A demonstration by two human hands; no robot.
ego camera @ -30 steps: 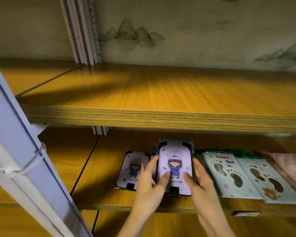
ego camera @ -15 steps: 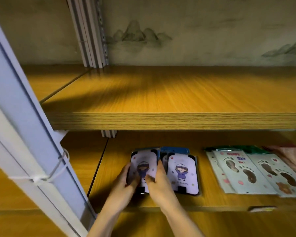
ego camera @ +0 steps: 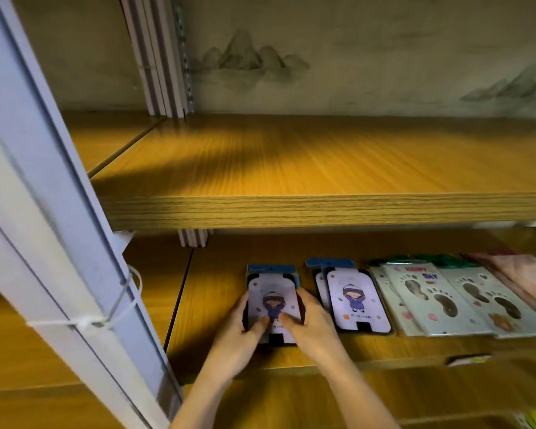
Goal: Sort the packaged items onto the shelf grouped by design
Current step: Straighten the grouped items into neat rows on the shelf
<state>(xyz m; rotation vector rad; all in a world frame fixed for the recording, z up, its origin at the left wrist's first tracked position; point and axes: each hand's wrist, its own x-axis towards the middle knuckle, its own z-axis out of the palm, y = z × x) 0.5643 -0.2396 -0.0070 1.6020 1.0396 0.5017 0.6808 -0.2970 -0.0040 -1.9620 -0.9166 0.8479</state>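
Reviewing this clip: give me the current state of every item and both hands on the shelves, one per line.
Left hand: gripping the pack's left edge.
Right hand: gripping its right edge.
Left purple cartoon-girl pack: flat on lower wooden shelf, held.
Right purple cartoon-girl stack: flat, untouched, apart.
Grey footprint packs: flat, overlapping.
Upper wooden shelf: bare.

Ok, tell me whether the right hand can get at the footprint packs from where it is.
Probably yes. The right hand rests on the left cartoon-girl pack; the footprint packs lie flat further right on that shelf, with only low packs between.
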